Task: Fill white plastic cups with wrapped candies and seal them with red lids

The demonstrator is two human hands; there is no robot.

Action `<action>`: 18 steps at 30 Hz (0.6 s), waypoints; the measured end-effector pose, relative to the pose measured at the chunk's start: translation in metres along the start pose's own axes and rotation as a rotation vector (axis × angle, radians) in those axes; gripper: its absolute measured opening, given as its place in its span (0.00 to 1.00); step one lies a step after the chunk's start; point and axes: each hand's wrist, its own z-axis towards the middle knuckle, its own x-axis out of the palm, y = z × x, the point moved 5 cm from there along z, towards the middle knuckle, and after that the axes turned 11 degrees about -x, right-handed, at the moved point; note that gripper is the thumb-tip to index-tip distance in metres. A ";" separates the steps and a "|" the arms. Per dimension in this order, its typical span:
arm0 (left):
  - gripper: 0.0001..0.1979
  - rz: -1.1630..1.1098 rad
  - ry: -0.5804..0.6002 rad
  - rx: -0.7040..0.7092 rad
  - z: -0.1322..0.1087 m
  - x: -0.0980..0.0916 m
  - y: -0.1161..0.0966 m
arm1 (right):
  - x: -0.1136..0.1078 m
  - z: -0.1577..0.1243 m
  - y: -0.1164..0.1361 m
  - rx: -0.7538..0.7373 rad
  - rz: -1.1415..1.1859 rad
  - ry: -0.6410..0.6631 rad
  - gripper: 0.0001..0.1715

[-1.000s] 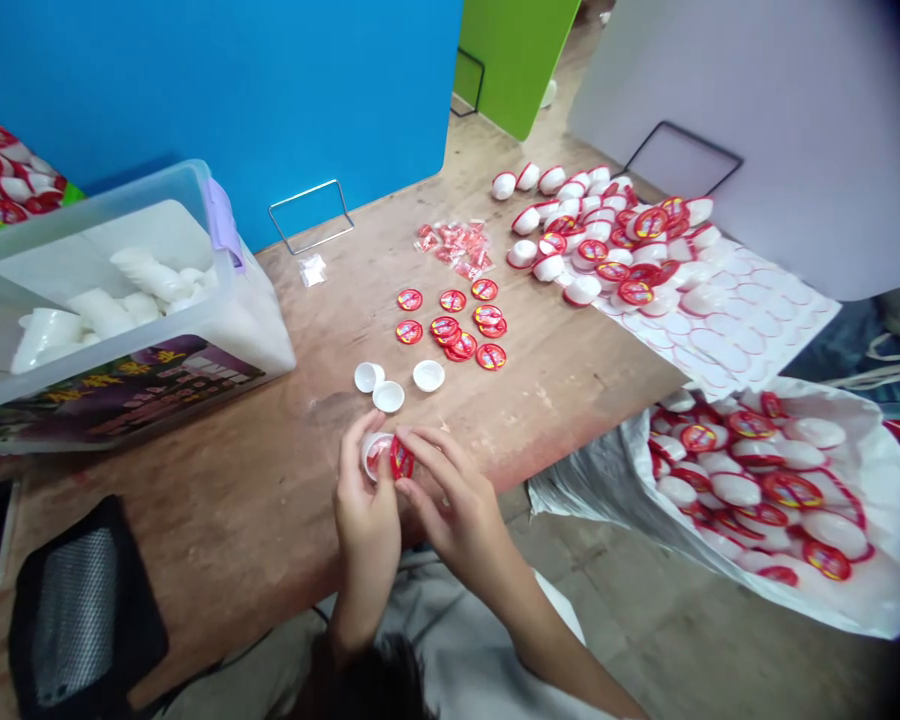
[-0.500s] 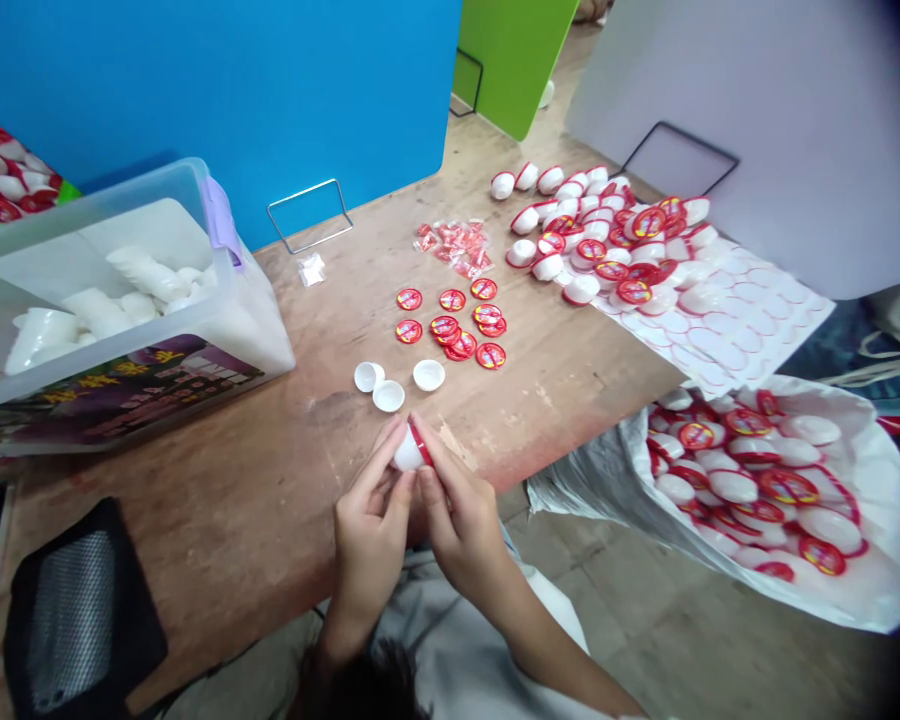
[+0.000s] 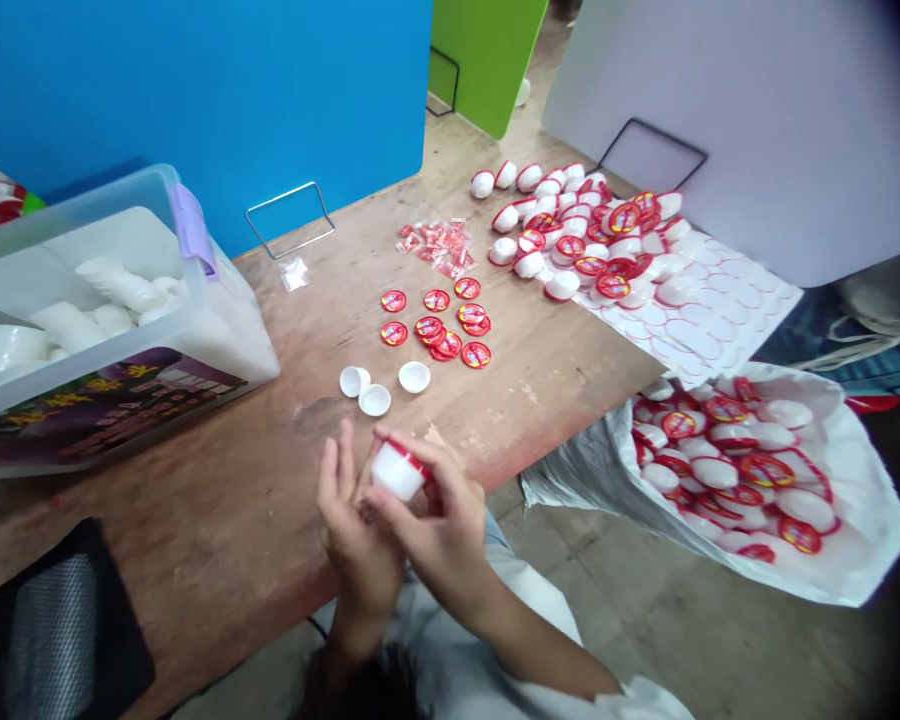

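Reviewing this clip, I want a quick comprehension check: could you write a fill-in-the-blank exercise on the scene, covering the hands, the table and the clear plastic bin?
1. The person's right hand holds a white plastic capsule whose rim is ____.
2. On the wooden table, ____ plain white round plastic cups lie near the hands.
3. The clear plastic bin has a ____ clip.
4. Behind that bin stands a ____ panel.

Missing words: red; three; purple; blue.

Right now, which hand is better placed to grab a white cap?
Left hand, probably: nearer the white caps, fingers raised, while the right hand wraps the white capsule.
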 end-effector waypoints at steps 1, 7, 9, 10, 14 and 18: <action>0.27 0.005 -0.046 0.088 0.000 -0.003 -0.005 | 0.000 0.001 0.001 0.001 0.071 -0.007 0.23; 0.36 0.129 -0.120 0.255 0.012 -0.013 -0.031 | -0.010 0.014 -0.014 0.287 0.619 -0.146 0.17; 0.32 0.072 -0.122 0.193 0.014 -0.016 -0.034 | -0.012 0.017 -0.018 0.374 0.746 -0.142 0.19; 0.31 0.041 -0.102 0.171 0.014 -0.015 -0.034 | -0.011 0.018 -0.020 0.416 0.803 -0.132 0.19; 0.24 -0.084 0.102 0.098 0.011 -0.002 -0.035 | -0.007 0.015 -0.029 0.595 1.011 -0.155 0.15; 0.29 -0.107 0.248 -0.043 0.009 0.017 -0.029 | -0.002 0.012 -0.033 0.665 1.098 -0.198 0.14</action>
